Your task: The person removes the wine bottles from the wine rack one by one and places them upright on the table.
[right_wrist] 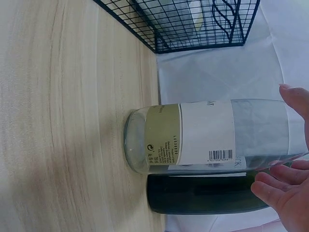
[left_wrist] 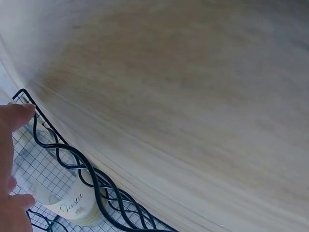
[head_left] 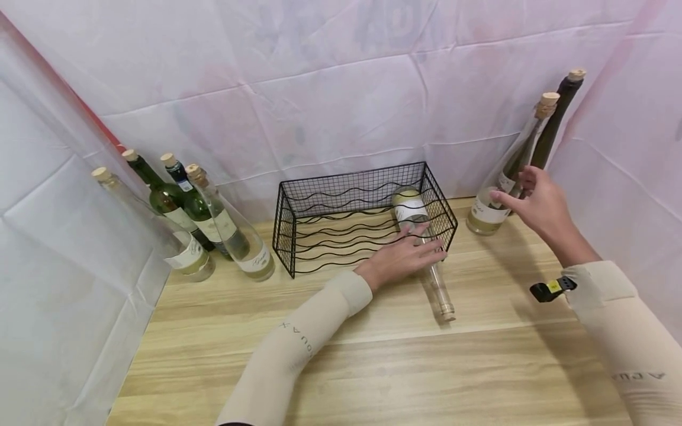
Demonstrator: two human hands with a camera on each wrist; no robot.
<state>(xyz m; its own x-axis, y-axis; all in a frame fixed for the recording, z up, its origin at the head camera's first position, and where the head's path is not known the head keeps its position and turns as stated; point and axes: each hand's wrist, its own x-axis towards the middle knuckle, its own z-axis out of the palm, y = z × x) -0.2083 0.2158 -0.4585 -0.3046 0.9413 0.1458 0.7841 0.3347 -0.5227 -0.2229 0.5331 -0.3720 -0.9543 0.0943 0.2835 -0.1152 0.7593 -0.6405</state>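
A clear corked bottle (head_left: 411,207) lies in the right end of a black wire rack (head_left: 351,176), its neck sticking out over the front. My left hand (head_left: 401,259) rests across this bottle at the rack's front, fingers spread and loosely bent. In the left wrist view, the thumb and fingertips are beside the wavy wires (left_wrist: 96,186), and the bottle's label (left_wrist: 75,203) shows between them. Around the upper body of an upright clear bottle (right_wrist: 207,130), my right hand (head_left: 543,204) has its thumb and fingers apart. A dark green bottle (right_wrist: 207,193) stands right behind.
On the left of the rack stand several corked bottles, among them a clear one (head_left: 247,254) and a green one (head_left: 210,219). White cloth (head_left: 341,106) hangs behind and at both sides of the wooden table (head_left: 373,378). A black strap device (head_left: 554,289) sits at my right wrist.
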